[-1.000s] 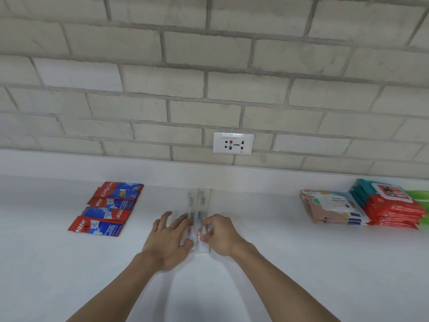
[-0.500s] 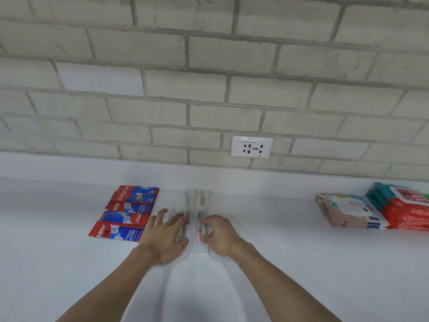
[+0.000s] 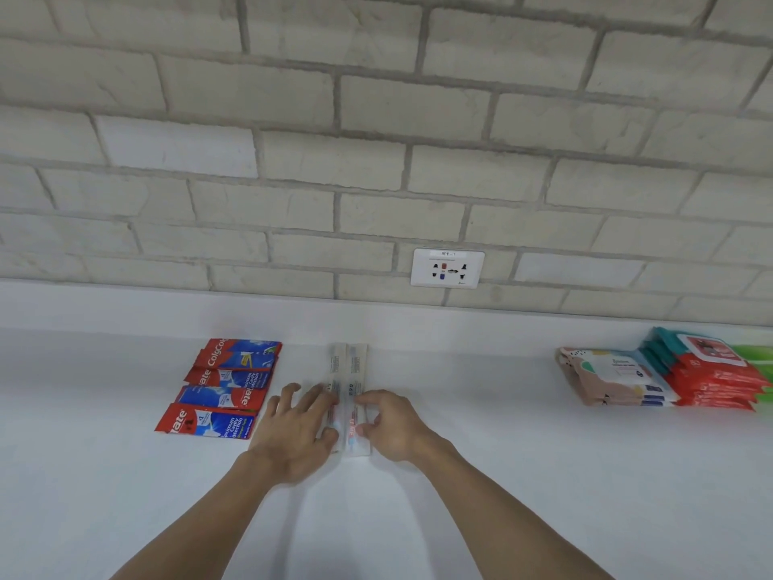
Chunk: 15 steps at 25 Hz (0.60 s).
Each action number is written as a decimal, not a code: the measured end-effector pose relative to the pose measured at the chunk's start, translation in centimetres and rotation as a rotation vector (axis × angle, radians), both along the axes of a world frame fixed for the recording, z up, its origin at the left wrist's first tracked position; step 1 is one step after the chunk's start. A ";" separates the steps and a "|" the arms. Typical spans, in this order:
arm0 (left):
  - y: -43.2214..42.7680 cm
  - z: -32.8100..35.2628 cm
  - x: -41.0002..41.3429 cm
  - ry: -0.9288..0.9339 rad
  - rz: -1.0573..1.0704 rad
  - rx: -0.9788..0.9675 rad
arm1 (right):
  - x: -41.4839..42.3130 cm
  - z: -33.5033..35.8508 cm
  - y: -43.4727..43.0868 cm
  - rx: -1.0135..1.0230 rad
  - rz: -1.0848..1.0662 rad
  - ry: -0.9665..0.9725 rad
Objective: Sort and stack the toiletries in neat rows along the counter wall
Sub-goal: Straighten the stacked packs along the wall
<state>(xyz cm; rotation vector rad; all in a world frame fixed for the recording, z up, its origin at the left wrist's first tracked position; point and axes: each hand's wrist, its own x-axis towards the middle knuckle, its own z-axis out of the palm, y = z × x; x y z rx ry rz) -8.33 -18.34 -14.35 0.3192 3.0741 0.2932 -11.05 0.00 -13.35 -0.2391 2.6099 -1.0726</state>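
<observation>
On the far left I am looking at five red-and-blue toothpaste boxes (image 3: 226,387) lying in an overlapping row on the white counter (image 3: 502,475), running from near me back toward the upstand under the brick wall (image 3: 293,182).

Just right of them my left hand (image 3: 293,437) is lying palm down, fingers spread and nearly straight. Its fingertips are pressing on the left toothbrush pack (image 3: 336,366), and it is gripping nothing.

The two clear-wrapped packs are lying side by side and touching along their length. Their long axes are pointing at the wall, and their far ends are reaching the upstand. The left toothbrush pack is lying partly under my left fingers. The right toothbrush pack (image 3: 358,366) is lying between the two hands, its near half flanked by my thumbs.

My right hand (image 3: 393,429) is sitting just right of that pack with its fingers curled. The index tip and thumb tip are touching the pack's right edge — whether they are pinching the wrapper or only pushing it I cannot tell.

Beyond, a white wall socket (image 3: 447,268) is sitting on the bricks. Well to the right, a stack of beige wipes packs (image 3: 615,376) is leaning against a stack of red-and-teal wipes packs (image 3: 711,370), with a green pack (image 3: 753,353) showing at the edge — all near the wall.
</observation>
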 end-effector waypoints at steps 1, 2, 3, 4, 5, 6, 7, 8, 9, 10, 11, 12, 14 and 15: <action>0.0 0.1 0.0 0.007 0.005 0.016 | 0.3 0.1 0.2 -0.016 -0.015 0.010; 0.0 0.2 0.1 0.026 0.008 0.027 | 0.7 0.2 0.4 -0.044 -0.038 0.013; 0.0 0.4 0.1 0.046 0.004 0.030 | 1.2 0.4 0.6 -0.076 -0.063 0.010; 0.0 0.7 0.1 0.063 -0.007 0.036 | 1.5 0.6 0.7 -0.108 -0.088 0.003; 0.6 1.1 0.0 0.071 -0.030 0.047 | 2.1 0.9 1.2 -0.141 -0.120 -0.004; 1.3 1.5 0.0 0.075 -0.048 0.060 | 2.6 1.3 1.8 -0.169 -0.143 -0.007; 1.8 1.8 -0.1 0.085 -0.059 0.071 | 2.9 1.6 2.0 -0.192 -0.150 -0.006; 3.0 2.3 0.0 0.102 -0.079 0.082 | 3.5 2.0 3.0 -0.206 -0.169 0.008; 4.2 2.8 0.1 0.116 -0.094 0.090 | 4.1 2.4 4.1 -0.218 -0.193 0.021; 5.4 3.2 0.3 0.128 -0.101 0.090 | 4.7 2.8 5.3 -0.236 -0.219 0.033; 6.9 3.5 0.6 0.140 -0.102 0.098 | 5.4 3.2 6.8 -0.252 -0.248 0.043; 8.3 3.7 0.9 0.151 -0.096 0.117 | 6.1 3.5 8.2 -0.267 -0.280 0.056; 11.1 4.2 1.3 0.162 -0.082 0.192 | 7.0 3.6 11.0 -0.298 -0.352 0.081; 12.6 4.4 1.5 0.160 -0.081 0.238 | 7.5 3.5 12.4 -0.315 -0.384 0.092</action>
